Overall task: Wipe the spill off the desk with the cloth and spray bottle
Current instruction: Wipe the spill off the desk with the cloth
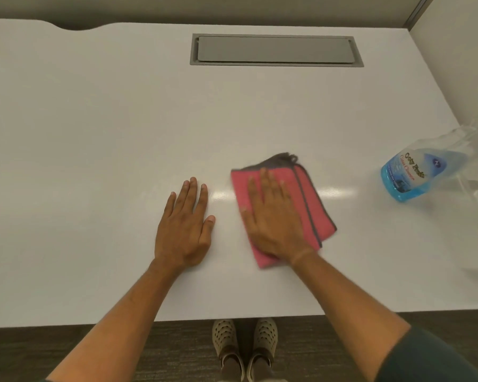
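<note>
Right hand [273, 216] flat, spread on cloth [312, 205] | left hand [185, 230] flat on desk [94, 147]

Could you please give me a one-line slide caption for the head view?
Right hand presses pink cloth flat on white desk; left hand rests beside; spray bottle stands right.

Even, soft overhead light fills the scene, leaving two pale glare streaks on the glossy desk [94, 133] and only faint shadows under the hands. The cloth [312, 205] and right hand [273, 216] are smeared by motion blur. Wide-angle bending curves the desk's edges, and the bottle [414, 172] at the right margin looks stretched and hazy.
</note>
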